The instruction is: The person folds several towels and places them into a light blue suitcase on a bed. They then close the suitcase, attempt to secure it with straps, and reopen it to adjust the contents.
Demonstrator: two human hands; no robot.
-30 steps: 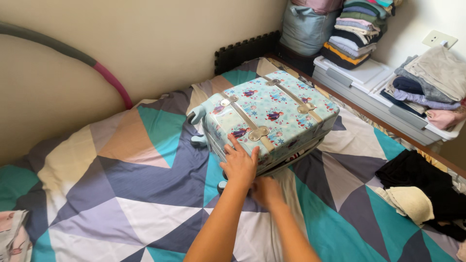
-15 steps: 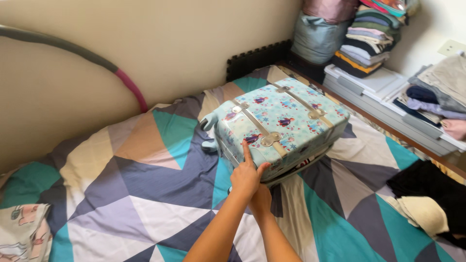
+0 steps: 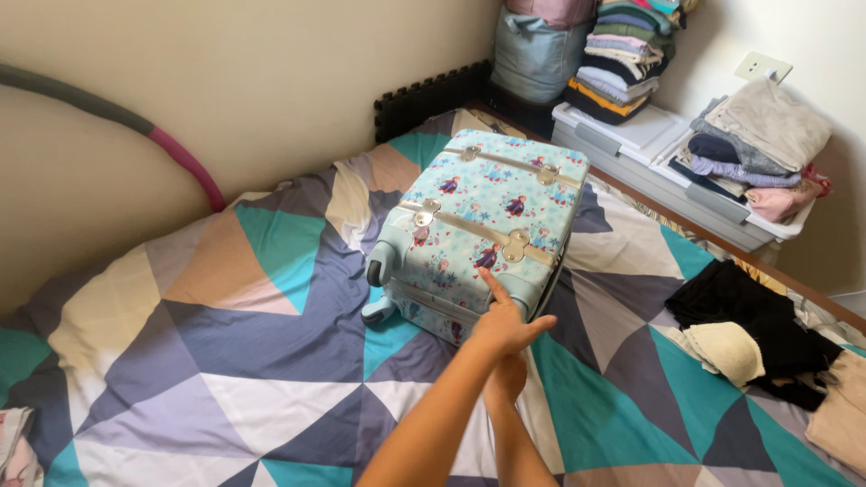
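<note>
A small pale-blue suitcase (image 3: 487, 225) with cartoon figures, tan straps and metal clasps lies flat on the bed, its wheels toward the left. My left hand (image 3: 502, 322) rests at its near corner, fingers spread and the index finger on the lid. Just under that wrist, my right hand (image 3: 507, 381) sits against the bedspread by the suitcase's near side. It is partly hidden, so its grip is unclear.
The bedspread (image 3: 225, 343) has teal, grey and beige triangles. Dark clothes and a cream cap (image 3: 726, 347) lie at the right. Folded clothes are stacked on white storage boxes (image 3: 649, 135) along the far wall. A hoop (image 3: 180, 153) leans on the left wall.
The suitcase now lies more square to me, and the view has shifted. Both hands have slid from its front face to the near right corner, the left one above the right.
</note>
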